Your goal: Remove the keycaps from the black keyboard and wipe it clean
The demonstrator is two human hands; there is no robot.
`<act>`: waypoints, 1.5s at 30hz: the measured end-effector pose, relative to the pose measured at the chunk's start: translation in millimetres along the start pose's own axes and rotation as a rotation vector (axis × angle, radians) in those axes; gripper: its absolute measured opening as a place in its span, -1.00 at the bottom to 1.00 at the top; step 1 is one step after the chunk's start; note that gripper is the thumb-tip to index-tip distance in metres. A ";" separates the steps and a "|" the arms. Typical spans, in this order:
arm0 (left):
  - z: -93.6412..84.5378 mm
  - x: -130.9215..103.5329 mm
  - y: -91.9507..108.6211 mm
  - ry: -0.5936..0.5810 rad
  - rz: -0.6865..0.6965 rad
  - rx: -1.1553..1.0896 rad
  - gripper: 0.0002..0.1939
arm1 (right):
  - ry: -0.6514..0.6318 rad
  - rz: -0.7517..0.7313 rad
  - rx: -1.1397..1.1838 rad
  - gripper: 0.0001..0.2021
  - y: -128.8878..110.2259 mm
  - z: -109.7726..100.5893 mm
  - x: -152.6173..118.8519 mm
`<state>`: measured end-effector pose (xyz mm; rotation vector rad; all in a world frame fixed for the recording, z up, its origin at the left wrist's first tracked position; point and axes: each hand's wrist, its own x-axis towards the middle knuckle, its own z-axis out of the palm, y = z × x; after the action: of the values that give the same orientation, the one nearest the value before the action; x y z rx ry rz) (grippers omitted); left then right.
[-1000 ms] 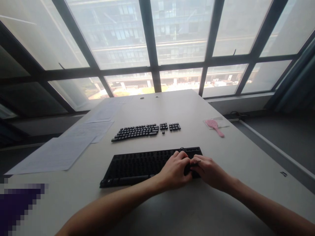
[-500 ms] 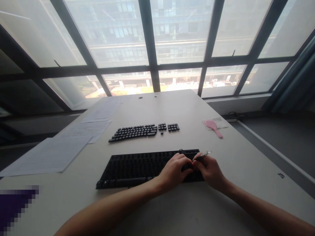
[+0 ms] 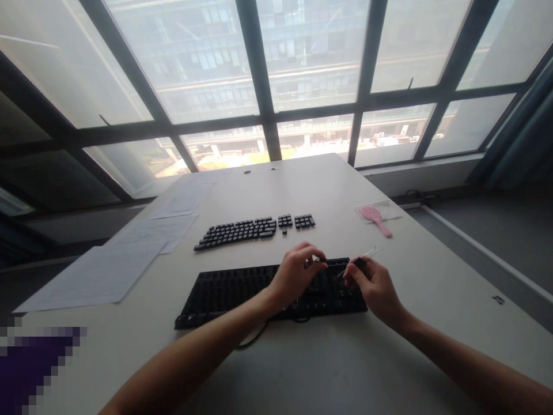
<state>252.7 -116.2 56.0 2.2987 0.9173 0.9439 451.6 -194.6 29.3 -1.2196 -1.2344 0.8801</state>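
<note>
A black keyboard (image 3: 237,294) lies in front of me, its left part bare of keycaps. My right hand (image 3: 371,282) is closed round a keycap puller (image 3: 358,263) with a dark handle and thin wire prongs, over the keyboard's right end. Above the keyboard's upper edge, my left hand (image 3: 298,268) is bent with thumb and forefinger close together. Something small and dark shows at its fingertips, too unclear to name. Behind the keyboard, loose black keycaps (image 3: 237,233) lie in rows on the white table (image 3: 302,193), with two smaller groups and one single keycap (image 3: 284,232) beside them.
Paper sheets (image 3: 95,276) cover part of the table's left side. A pink hairbrush (image 3: 375,219) rests on a clear plastic bag at the right. A small dark object (image 3: 498,300) lies near the right edge. A cable (image 3: 254,340) curves out below the keyboard.
My hands have drawn apart: the left went up and left, the right slightly to the right with the puller. The keyboard has shifted a little right, and a cable now shows below it.
</note>
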 end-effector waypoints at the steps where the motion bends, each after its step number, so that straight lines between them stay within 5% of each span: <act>1: -6.0 11.8 -11.6 0.036 -0.043 0.048 -0.89 | 0.002 -0.001 0.007 -0.69 0.6 -0.7 0.4; 8: -19.0 63.5 -85.9 0.012 -0.217 0.476 -0.98 | -0.029 0.007 0.021 -0.67 0.7 -1.9 0.5; 21: -14.9 74.7 -101.1 0.031 -0.143 0.563 -0.90 | -0.037 0.040 0.079 -0.68 -1.5 -8.4 3.6; 25: -23.7 75.2 -89.1 0.097 -0.165 0.536 -0.91 | -0.033 0.033 0.092 -0.73 -1.2 -13.5 6.4; 28: -23.7 61.4 -60.2 0.096 -0.117 0.471 -0.92 | -0.107 0.029 0.029 -0.78 -0.3 -18.9 8.8; 35: 20.4 -6.6 20.5 -0.226 -0.031 0.154 -0.81 | -0.285 -0.030 -0.208 -0.87 2.2 -19.7 8.8; 39: 37.4 -17.2 24.1 -0.189 -0.075 0.097 -0.80 | -0.351 -0.073 -0.266 -0.88 0.0 -18.8 9.1; 45: 36.0 -16.4 21.6 -0.153 -0.073 0.076 -0.81 | -0.442 -0.212 -0.387 -0.89 -8.3 -17.5 5.6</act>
<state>279.4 -148.9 39.9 2.3460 0.9792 0.7027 468.6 -194.1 40.1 -1.1955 -1.9222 0.7983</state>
